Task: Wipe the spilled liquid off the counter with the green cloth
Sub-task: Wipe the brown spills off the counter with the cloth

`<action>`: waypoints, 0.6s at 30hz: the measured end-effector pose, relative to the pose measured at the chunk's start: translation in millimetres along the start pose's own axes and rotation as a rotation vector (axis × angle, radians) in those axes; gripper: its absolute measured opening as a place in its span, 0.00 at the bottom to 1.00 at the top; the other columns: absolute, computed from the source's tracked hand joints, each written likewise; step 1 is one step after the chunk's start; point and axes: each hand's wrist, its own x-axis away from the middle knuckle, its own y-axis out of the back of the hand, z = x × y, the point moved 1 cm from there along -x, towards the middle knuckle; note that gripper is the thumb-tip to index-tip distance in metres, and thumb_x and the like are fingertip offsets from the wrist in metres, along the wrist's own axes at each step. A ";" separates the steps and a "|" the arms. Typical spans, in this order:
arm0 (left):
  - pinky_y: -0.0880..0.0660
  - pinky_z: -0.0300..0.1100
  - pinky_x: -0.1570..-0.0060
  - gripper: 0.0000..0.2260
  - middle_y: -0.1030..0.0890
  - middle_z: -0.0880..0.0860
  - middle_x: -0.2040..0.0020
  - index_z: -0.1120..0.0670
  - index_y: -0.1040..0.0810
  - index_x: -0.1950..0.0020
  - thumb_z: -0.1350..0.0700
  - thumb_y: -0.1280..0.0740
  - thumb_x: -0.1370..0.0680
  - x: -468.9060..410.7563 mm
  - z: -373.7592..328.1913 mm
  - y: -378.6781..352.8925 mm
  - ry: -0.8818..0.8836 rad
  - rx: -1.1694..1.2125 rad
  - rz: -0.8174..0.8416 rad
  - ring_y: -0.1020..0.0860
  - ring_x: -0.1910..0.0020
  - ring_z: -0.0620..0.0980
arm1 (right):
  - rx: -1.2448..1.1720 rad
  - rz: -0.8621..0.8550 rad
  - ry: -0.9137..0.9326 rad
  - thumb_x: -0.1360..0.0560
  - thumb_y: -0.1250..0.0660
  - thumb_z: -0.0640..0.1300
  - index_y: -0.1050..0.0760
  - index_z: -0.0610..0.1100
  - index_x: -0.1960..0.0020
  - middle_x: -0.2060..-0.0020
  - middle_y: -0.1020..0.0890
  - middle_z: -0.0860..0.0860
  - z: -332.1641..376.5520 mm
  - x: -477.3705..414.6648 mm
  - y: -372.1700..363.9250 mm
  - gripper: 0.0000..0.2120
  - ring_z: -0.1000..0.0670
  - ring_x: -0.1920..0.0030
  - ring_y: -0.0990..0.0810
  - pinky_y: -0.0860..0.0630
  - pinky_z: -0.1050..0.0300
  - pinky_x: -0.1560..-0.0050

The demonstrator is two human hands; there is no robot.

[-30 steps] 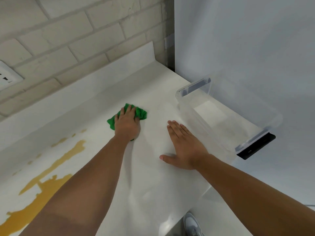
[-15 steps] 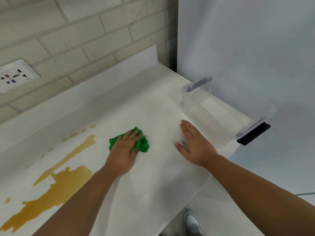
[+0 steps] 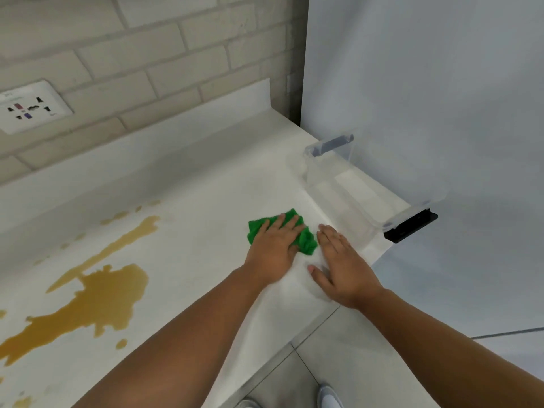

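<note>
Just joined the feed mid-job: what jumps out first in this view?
The amber spill spreads across the white counter at lower left, untouched. Well to its right, the left hand presses the green cloth flat beside the right hand. A clear plastic bin sits at the counter's far right end.

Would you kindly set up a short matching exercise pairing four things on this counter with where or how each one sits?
Things:
1. crumpled green cloth
2. amber spilled liquid
3. clear plastic storage bin
4. right hand

States:
A. flat on the white counter, holding nothing
B. pressed under the left hand
C. pooled at the left, unwiped
D. by the right wall, empty

Pairs: 1-B, 2-C, 3-D, 4-A
</note>
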 end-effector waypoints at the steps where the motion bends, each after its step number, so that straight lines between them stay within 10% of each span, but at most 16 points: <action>1: 0.57 0.48 0.24 0.22 0.44 0.45 0.21 0.45 0.39 0.22 0.51 0.42 0.17 15.7 0.1 -0.9 -0.027 0.018 0.005 0.50 0.21 0.48 | 0.012 0.005 0.016 0.19 0.49 0.62 0.49 0.38 0.20 0.20 0.47 0.43 -1.2 0.9 0.2 0.37 0.50 0.20 0.54 0.56 0.55 0.21; 12: 0.54 0.54 0.23 0.22 0.44 0.48 0.20 0.49 0.41 0.21 0.53 0.45 0.16 13.7 10.7 2.8 0.427 -0.028 -0.126 0.50 0.20 0.53 | -0.005 0.072 0.027 0.31 0.56 0.79 0.54 0.39 0.20 0.20 0.55 0.46 -4.2 3.8 11.0 0.55 0.50 0.21 0.59 0.57 0.52 0.21; 18: 0.56 0.49 0.24 0.22 0.43 0.45 0.21 0.44 0.39 0.22 0.51 0.43 0.17 27.5 -25.1 -13.4 0.182 0.006 -0.059 0.49 0.21 0.50 | 0.125 0.161 0.137 0.34 0.53 0.83 0.56 0.38 0.20 0.20 0.59 0.44 -17.2 5.1 12.2 0.61 0.47 0.21 0.63 0.55 0.47 0.21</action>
